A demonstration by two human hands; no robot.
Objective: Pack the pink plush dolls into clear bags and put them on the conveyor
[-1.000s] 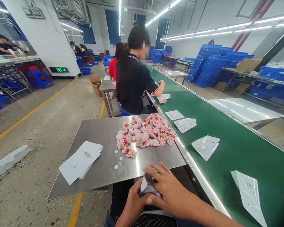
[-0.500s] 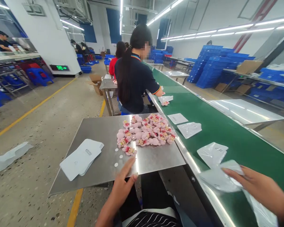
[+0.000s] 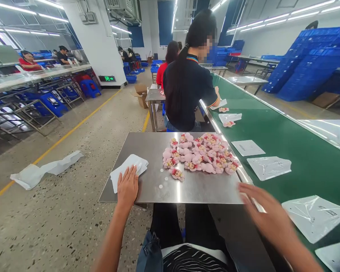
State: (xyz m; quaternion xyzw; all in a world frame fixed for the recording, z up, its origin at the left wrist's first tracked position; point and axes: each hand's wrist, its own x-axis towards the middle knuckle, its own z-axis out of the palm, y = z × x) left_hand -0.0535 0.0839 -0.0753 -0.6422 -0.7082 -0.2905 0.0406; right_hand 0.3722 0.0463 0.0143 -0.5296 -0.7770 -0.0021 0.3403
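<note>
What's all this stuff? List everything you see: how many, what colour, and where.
Dolls: many, pink, on the table
Table: nearest one, silver, in front
Bag stack: one, white, table's left side
Discs: three, white, near the dolls
Belt: one, green, right
Belt bags: several, white, along the belt
Co-worker: nearest one, dark shirt, ahead
Crates: many, blue, right background
Crumpled sheet: one, white, left floor
Left hand: one, bare, on the bag stack
Right hand: one, bare, blurred, near the table's right edge

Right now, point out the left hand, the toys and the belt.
Left hand [image 3: 127, 189]: head view, back of the hand.
Toys [image 3: 200, 155]: head view, middle of the pile.
Belt [image 3: 277, 133]: head view, bare green surface.
</note>
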